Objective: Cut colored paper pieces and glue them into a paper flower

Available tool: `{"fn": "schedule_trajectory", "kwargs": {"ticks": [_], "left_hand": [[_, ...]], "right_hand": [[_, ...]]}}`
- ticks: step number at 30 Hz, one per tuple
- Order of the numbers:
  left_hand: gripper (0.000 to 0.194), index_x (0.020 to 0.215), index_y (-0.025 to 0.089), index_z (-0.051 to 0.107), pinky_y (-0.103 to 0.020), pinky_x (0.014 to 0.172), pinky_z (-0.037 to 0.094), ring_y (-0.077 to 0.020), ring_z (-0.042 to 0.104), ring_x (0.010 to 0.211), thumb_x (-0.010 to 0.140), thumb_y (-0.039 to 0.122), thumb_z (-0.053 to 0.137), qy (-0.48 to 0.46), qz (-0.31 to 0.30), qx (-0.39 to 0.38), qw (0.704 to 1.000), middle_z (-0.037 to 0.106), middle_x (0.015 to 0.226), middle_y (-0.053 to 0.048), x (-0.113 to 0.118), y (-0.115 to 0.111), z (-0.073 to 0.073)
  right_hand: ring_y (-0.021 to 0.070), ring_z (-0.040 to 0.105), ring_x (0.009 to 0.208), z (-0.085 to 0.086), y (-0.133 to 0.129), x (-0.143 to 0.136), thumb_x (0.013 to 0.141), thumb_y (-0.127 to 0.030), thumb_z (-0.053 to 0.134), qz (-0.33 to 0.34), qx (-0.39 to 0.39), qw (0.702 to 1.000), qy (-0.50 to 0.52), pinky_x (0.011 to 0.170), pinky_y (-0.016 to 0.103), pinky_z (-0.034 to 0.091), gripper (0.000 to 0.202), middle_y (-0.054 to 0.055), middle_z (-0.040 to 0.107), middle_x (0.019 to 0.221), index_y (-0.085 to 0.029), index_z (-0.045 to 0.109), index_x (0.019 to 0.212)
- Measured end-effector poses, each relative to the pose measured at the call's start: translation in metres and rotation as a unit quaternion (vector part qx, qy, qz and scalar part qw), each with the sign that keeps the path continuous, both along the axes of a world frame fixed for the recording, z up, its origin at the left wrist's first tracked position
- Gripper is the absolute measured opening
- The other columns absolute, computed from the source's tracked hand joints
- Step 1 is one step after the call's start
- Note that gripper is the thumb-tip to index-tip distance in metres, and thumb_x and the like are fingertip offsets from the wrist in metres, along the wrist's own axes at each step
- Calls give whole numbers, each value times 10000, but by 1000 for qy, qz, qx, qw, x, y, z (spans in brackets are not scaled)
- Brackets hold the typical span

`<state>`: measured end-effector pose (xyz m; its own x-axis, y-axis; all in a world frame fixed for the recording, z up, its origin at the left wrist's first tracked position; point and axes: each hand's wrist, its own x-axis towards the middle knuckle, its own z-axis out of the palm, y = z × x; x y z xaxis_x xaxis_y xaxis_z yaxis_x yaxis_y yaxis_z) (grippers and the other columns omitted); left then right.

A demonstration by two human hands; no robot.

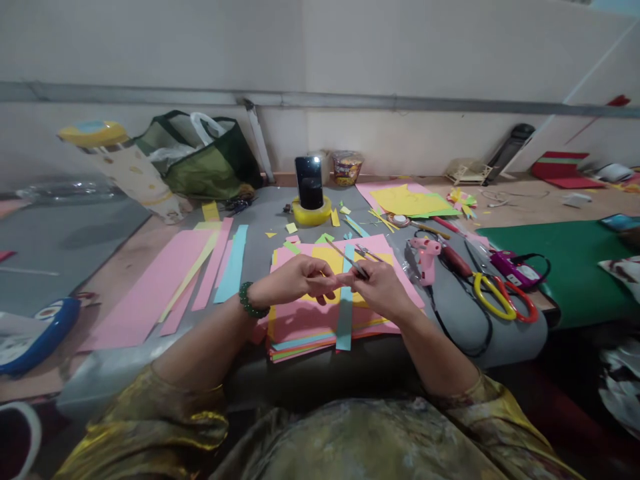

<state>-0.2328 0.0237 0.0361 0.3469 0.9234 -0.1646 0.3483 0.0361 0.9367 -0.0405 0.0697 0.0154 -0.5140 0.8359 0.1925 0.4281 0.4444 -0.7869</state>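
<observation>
My right hand (381, 288) grips a slim grey metal tool (345, 255), its long end pointing up and to the left; I cannot tell if it is tweezers or a blade. The fingertips of my left hand (311, 280) are pinched together and meet those of the right. Whatever lies between them is too small to make out. Under both hands is a stack of coloured paper (305, 323), pink and yellow on top. A light blue paper strip (345, 320) runs across the stack, passing beneath my right fingers.
Cut paper strips (215, 267) and a pink sheet (145, 287) lie to the left. On the right are a pink glue gun (427, 257), scissors (493, 297) and a purple device (517, 268). A phone (309, 181) stands in a yellow tape roll (313, 212) behind paper scraps.
</observation>
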Motion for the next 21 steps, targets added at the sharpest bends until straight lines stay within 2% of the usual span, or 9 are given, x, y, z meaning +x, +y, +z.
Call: {"fn": "schedule_trajectory", "kwargs": {"ticks": [2, 4, 8, 10, 13, 14, 16, 18, 21], "left_hand": [[425, 690, 148, 671, -228, 553, 511, -166, 698, 603, 762, 562, 735, 5, -22, -8, 1000, 711, 629, -53, 0, 0, 1], [406, 672, 151, 691, -231, 555, 516, -162, 688, 588, 750, 545, 751, -6, -6, 4, 1000, 705, 603, -50, -3, 1, 1], [355, 718, 161, 710, -235, 584, 536, -160, 698, 637, 698, 501, 811, -94, 120, 1, 988, 749, 708, -58, -15, 6, 2], [336, 737, 157, 713, -234, 605, 547, -148, 691, 645, 681, 465, 835, -141, 167, -28, 975, 755, 737, -61, -19, 8, 2], [306, 743, 145, 719, -226, 622, 549, -122, 666, 627, 681, 412, 855, -187, 183, -61, 963, 754, 756, -65, -22, 9, 3], [300, 754, 143, 725, -221, 622, 547, -116, 659, 623, 681, 400, 860, -199, 180, -68, 961, 753, 757, -65, -22, 9, 4], [295, 788, 141, 736, -214, 616, 541, -107, 646, 608, 680, 380, 870, -221, 170, -79, 957, 746, 743, -57, -21, 8, 4], [289, 799, 140, 738, -210, 612, 539, -98, 635, 591, 677, 363, 876, -235, 164, -87, 954, 739, 730, -48, -21, 7, 4], [288, 750, 135, 726, -204, 622, 546, -83, 624, 565, 664, 358, 886, -240, 169, -89, 952, 728, 713, -37, -22, 7, 3]], "right_hand": [[101, 359, 518, -1, 1, 0, 786, -420, 629, -6, 11, 1000, -13, 507, 247, 277, 418, -50, 425, 496, -223, 365, 529], [107, 366, 522, 0, 1, 3, 818, -517, 602, -15, 18, 1000, -5, 509, 255, 291, 457, -47, 422, 510, -228, 371, 550], [129, 454, 556, 8, -2, 14, 945, -612, 379, -1, 41, 998, 49, 545, 271, 375, 493, -21, 488, 584, -223, 530, 682], [118, 477, 510, 10, -6, 21, 966, -590, 376, 23, 11, 997, 68, 518, 263, 402, 474, -28, 513, 581, -217, 566, 743], [115, 527, 454, 8, -12, 28, 970, -545, 430, 35, -27, 996, 71, 479, 257, 445, 414, -24, 587, 585, -208, 614, 818], [136, 600, 524, 5, -14, 30, 972, -527, 442, 26, -8, 997, 74, 529, 270, 495, 397, 4, 650, 650, -204, 651, 874], [205, 715, 843, 0, -15, 33, 974, -486, 471, 4, 66, 995, 79, 752, 332, 571, 367, 70, 749, 890, -209, 708, 1010], [245, 669, 1130, -5, -15, 36, 980, -440, 485, -4, 128, 989, 74, 953, 395, 539, 342, 90, 752, 1093, -232, 723, 1111], [237, 666, 1160, -8, -15, 40, 991, -367, 488, 2, 167, 985, 43, 982, 386, 540, 322, 97, 757, 1099, -236, 722, 1171]]}}
